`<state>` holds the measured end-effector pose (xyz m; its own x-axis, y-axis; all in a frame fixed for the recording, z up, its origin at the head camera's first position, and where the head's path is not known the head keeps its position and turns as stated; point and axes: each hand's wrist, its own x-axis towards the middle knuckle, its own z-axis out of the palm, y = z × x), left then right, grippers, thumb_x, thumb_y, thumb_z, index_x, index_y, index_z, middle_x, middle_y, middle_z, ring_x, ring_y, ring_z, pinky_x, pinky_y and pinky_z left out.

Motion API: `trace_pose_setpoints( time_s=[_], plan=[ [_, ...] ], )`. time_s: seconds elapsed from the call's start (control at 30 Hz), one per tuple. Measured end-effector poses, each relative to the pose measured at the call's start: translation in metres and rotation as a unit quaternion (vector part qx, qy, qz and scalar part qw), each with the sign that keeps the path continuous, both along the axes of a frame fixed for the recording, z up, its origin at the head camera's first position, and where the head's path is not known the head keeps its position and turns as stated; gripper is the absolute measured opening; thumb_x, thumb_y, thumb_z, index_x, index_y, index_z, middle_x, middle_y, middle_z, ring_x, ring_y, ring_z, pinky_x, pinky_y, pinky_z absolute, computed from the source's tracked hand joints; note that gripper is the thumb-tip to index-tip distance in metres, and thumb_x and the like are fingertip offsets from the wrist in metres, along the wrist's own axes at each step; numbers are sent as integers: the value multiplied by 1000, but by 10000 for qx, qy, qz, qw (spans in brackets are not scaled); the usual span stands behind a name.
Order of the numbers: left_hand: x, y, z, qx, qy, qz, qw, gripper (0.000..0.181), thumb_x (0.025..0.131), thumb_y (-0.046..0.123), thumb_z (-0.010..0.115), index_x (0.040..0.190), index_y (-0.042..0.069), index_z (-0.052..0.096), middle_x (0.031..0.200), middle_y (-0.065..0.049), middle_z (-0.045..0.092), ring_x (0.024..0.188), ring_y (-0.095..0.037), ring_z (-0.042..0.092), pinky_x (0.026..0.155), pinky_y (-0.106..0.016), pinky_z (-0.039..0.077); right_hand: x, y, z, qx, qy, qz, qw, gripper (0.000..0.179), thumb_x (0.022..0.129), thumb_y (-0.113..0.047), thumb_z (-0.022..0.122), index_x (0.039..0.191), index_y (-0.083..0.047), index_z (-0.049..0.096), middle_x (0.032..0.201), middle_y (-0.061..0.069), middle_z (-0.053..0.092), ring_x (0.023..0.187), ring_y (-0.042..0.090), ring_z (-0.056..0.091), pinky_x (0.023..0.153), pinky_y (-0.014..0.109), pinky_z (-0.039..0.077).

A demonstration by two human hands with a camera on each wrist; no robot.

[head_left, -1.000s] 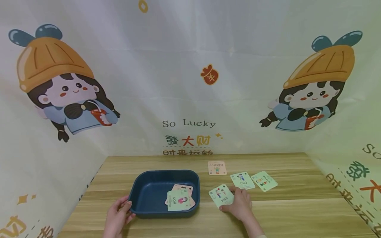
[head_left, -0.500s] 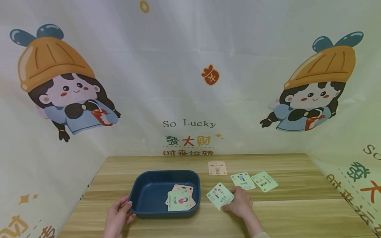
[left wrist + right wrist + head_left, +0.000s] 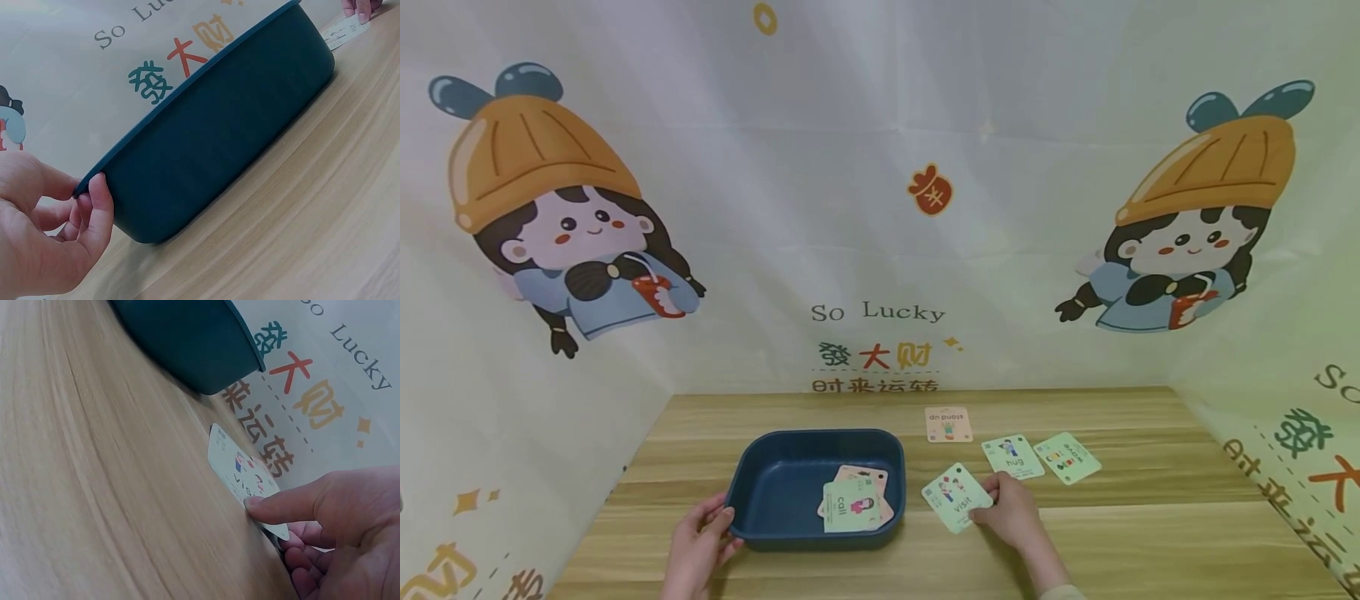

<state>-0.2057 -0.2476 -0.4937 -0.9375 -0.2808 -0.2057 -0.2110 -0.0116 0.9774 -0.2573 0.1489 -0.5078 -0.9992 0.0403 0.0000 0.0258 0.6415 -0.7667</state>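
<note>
A dark blue plastic basin (image 3: pixel 775 492) stands on the wooden table, left of centre. My left hand (image 3: pixel 697 537) pinches its left rim between thumb and fingers, as the left wrist view shows up close. Inside, at the right end, lies a small pile of cards with a green "call" card (image 3: pixel 848 506) on top of pink ones. To the basin's right, my right hand (image 3: pixel 1017 512) pinches a green "visit" card (image 3: pixel 953 497) by its right edge. In the right wrist view the thumb lies on the card's printed face, with the other fingers behind.
Beyond the right hand lie a green "hug" card (image 3: pixel 1013 457) and a green "wave" card (image 3: pixel 1067 457). A pink "stand up" card (image 3: pixel 948 424) sits near the table's back edge. A printed cloth (image 3: pixel 880 208) with cartoon figures surrounds the table.
The "visit" card first turned slightly and shifted left, then moved a little back right in my right hand. My left hand and the basin stay in place.
</note>
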Motion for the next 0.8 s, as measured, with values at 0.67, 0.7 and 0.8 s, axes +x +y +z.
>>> trace_pose_setpoints(
  time_s=[0.67, 0.7, 0.8],
  plan=[
    [0, 0, 1, -24, 9, 5, 10000, 45, 95, 8, 45, 136, -6, 32, 104, -9, 43, 77, -10, 53, 63, -22, 54, 2, 8, -5, -195, 1, 17, 9998, 18, 69, -4, 72, 82, 1, 60, 72, 4, 56, 66, 15, 51, 58, 24, 44],
    [0, 0, 1, -31, 3, 2, 10000, 45, 95, 8, 44, 136, -6, 32, 104, -9, 43, 77, -10, 53, 64, -22, 54, 2, 9, -5, -244, -29, 25, 9997, 17, 69, -4, 72, 81, 1, 60, 72, 4, 56, 66, 15, 51, 57, 24, 45],
    [0, 0, 0, -21, 20, -23, 10000, 45, 95, 8, 44, 136, -6, 31, 105, -10, 43, 78, -10, 53, 64, -22, 54, 3, 10, -4, -379, -125, 46, 9992, 16, 69, -4, 72, 80, 0, 60, 71, 4, 56, 65, 15, 51, 56, 24, 45]
  ],
)
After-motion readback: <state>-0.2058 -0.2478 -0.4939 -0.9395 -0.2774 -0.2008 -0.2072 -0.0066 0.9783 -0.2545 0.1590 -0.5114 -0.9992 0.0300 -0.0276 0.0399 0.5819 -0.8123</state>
